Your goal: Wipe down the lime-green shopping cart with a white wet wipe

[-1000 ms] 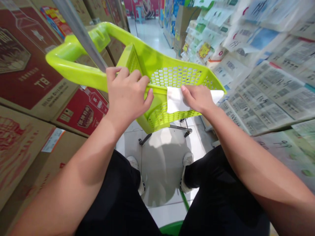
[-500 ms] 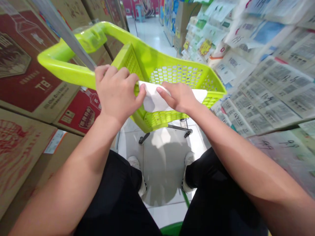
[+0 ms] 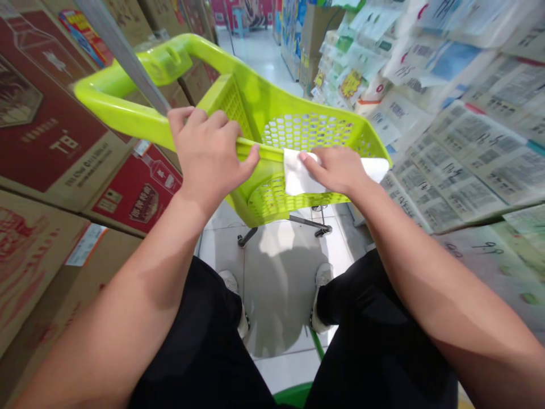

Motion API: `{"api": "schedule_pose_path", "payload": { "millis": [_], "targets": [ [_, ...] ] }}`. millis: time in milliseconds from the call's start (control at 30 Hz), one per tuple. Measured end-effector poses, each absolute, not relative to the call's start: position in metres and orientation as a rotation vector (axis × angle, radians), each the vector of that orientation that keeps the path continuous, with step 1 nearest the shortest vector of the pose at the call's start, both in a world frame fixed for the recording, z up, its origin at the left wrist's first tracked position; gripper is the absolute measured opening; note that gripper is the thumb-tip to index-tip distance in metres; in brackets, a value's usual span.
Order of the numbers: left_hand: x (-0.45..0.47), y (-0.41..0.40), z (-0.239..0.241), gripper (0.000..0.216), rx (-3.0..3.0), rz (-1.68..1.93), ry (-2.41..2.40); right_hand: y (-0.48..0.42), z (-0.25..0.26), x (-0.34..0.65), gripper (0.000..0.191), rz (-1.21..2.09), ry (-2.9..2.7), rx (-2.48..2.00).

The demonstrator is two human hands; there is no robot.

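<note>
A lime-green plastic shopping cart basket (image 3: 306, 128) stands in front of me on a metal frame with wheels. My left hand (image 3: 208, 156) wraps its fingers over the near rim of the basket beside the green handle (image 3: 128, 108). Flat on that same rim lies a white cloth (image 3: 298, 173), and my right hand (image 3: 336, 170) presses down on it with the fingers together. The cloth's far end sticks out past my right hand toward the basket's right corner.
Stacked cardboard cartons (image 3: 51, 147) with red printing line the left side. Shelves of packaged goods (image 3: 464, 130) fill the right. A white tiled aisle (image 3: 259, 54) runs ahead. My black trousers and white shoes (image 3: 321, 284) are below, over a green object (image 3: 293, 395) on the floor.
My right hand slid the cloth left along the rim until it met my left hand, then back to the right. My left hand kept its grip on the rim.
</note>
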State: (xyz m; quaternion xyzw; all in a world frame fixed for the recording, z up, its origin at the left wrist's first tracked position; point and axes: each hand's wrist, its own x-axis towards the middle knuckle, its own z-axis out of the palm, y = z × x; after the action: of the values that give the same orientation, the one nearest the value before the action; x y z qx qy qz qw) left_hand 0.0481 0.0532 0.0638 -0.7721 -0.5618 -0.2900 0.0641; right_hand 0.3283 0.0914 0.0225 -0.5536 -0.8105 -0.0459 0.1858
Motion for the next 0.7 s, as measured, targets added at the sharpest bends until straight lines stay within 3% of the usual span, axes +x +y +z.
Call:
{"api": "schedule_pose_path", "payload": {
  "millis": [267,700],
  "targets": [
    [0.04,0.046,0.065,0.061,-2.289,-0.818,-1.668,0.082,0.047,0.238,0.098,0.066,-2.358,-1.305],
    [0.023,0.052,0.064,0.062,-2.256,-0.823,-1.611,0.086,0.026,0.352,0.087,0.001,-2.323,-1.732]
  ]
}}
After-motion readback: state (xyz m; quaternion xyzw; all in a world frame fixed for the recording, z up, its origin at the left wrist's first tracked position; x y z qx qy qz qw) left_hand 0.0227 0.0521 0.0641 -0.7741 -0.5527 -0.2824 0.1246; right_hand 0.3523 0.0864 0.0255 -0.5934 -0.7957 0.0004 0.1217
